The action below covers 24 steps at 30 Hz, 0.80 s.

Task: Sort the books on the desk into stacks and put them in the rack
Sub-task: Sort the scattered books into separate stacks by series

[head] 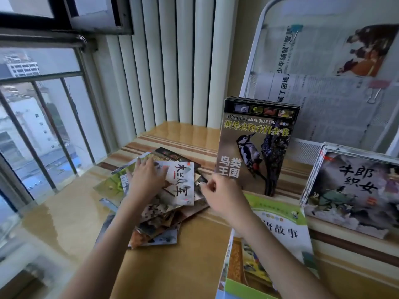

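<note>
A loose pile of picture books (155, 214) lies on the wooden desk (64, 216). On top is a white book with black brush characters (183, 186). My left hand (146, 178) rests flat on that book, fingers spread. At the pile's right edge is my right hand (224, 197), its fingers curled and pinching near a book corner; whether it holds anything is unclear. A stack of bird encyclopedia books (257, 145) stands upright behind it. Another stack with an ink-painting cover (354, 190) leans at the right. Under my right forearm lies a green-edged story book stack (280, 231).
A white mesh rack (259, 31) lined with clipped newspaper stands behind the upright books at the right. White vertical blinds (172, 61) hang at the back. A barred window (43, 126) runs along the desk's left side.
</note>
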Tool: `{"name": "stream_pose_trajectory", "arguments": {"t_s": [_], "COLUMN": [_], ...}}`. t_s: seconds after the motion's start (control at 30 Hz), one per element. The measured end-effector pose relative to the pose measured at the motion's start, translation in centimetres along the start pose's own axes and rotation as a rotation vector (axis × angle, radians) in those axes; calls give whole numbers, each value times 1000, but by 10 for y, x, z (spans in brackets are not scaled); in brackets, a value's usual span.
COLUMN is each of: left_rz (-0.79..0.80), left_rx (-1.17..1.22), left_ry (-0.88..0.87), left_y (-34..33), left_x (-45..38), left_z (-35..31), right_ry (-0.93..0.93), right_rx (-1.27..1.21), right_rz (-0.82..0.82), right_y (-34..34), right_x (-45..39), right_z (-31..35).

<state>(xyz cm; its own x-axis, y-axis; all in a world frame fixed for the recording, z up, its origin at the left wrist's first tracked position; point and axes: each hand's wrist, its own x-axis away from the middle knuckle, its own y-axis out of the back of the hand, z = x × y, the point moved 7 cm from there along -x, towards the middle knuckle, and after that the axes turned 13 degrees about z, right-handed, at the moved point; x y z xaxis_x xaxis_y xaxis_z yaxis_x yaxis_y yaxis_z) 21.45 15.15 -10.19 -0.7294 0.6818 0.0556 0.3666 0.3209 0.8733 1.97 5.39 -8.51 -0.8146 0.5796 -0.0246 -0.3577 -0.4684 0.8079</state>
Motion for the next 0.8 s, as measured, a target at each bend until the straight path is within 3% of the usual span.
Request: {"name": "stream_pose_trajectory", "arguments": {"t_s": [0.07,0.13,0.23,0.33,0.47,0.6,0.7,0.8], "left_rz": [130,84,-9,-4,-110,109,335,333], "left_rx": [-155,-216,-271,-182,64,229,420,492], "left_ry": [40,21,-11,-79,-82,33,26,-47], "left_y": [-4,0,9,12,28,25,19,23], "left_x": [-6,-4,4,15,24,24,31,38], "left_z": [21,29,32,31,35,41,36,28], "right_ry": [-144,-261,-398,-475,-465,-405,-297,-236], "right_rx": [-210,-279,-474,-693,-782,-912,-959,-1073], "right_rz": [262,427,518,484,427,282,158,106], "right_y": [-34,-57,-73,-75,-78,-75,-66,-58], "right_x": [-1,2,10,16,21,20,16,13], "right_z": [4,1,-10,-17,-14,-17,-14,-7]}}
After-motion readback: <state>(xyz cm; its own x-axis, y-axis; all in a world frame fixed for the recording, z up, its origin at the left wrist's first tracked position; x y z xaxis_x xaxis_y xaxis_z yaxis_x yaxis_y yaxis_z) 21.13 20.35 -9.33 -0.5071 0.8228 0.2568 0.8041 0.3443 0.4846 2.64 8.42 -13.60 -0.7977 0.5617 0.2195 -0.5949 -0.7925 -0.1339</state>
